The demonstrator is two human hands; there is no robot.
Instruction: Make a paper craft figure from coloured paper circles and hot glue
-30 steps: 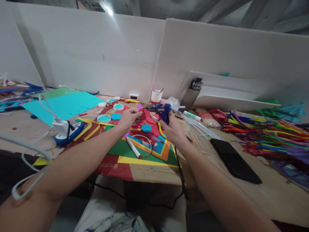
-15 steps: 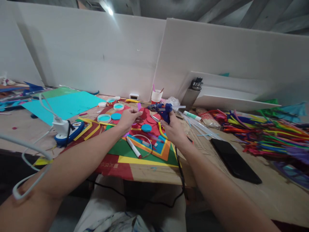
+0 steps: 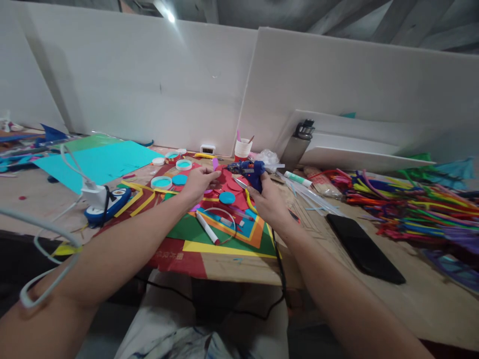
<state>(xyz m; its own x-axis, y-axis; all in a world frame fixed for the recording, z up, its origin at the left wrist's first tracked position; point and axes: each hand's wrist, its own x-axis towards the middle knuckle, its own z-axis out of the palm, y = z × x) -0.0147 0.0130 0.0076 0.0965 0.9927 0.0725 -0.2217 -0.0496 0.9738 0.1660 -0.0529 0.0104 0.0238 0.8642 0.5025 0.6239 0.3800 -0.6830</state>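
1 blue glue gun [image 3: 253,172], a clear stick [image 3: 277,165] jutting from its rear, is held over red paper [image 3: 235,185], gripped by the right hand [image 3: 271,199]. The left hand [image 3: 200,184] is extended, fingers curled; whether anything is pinched cannot be told. 2 blue discs [image 3: 227,198] and 1 white marker [image 3: 207,228] are seen.

To your right: one black phone [image 3: 364,249], flat on the tabletop [image 3: 421,309]; one heap of multicoloured strands [image 3: 411,204]; one grey bottle [image 3: 295,150]. Ahead of you: one stack of white cups [image 3: 243,148]; one white device [image 3: 207,149], dark-screened; white boards [image 3: 142,85] behind. To your left: one cyan sheet [image 3: 112,162]; one white adapter [image 3: 93,195] on a blue-and-white block [image 3: 117,203].
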